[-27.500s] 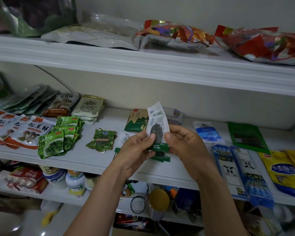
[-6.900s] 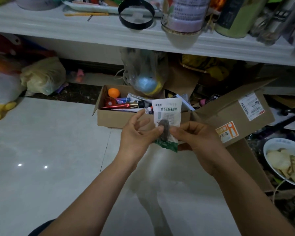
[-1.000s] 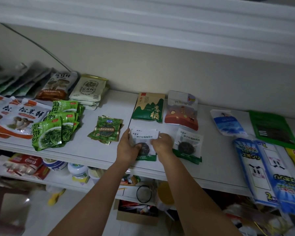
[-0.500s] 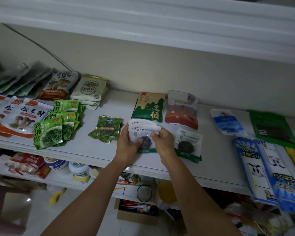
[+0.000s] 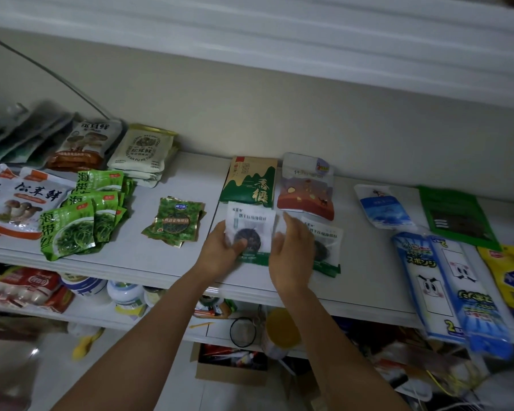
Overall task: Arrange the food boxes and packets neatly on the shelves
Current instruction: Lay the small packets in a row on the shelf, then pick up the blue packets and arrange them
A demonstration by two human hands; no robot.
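far left: mushroom bags [image 5: 21, 200] and kelp packets [image 5: 77, 221] overlap at the front of the shelf [image 5: 137, 258].
left of my hands: small green packet [image 5: 175, 222], flat, apart from the rest.
left hand [image 5: 220, 252]: pinches the left edge of the white packet [image 5: 250, 223], thumb on its dark window.
white packet: mid shelf near the front, its top edge touching the foot of the green pouch [image 5: 250, 182].
right hand [image 5: 291, 247]: fingers straight and loose at the packet's right edge; blurred, so i cannot tell if they touch.
in the way: my right hand half hides the twin packet [image 5: 330, 244], just beside the first.
behind: red pouch [image 5: 306, 191].
right: blue pouch [image 5: 383, 209], dark green bag [image 5: 457, 216], sponge packs [image 5: 428, 280] overhanging the front.
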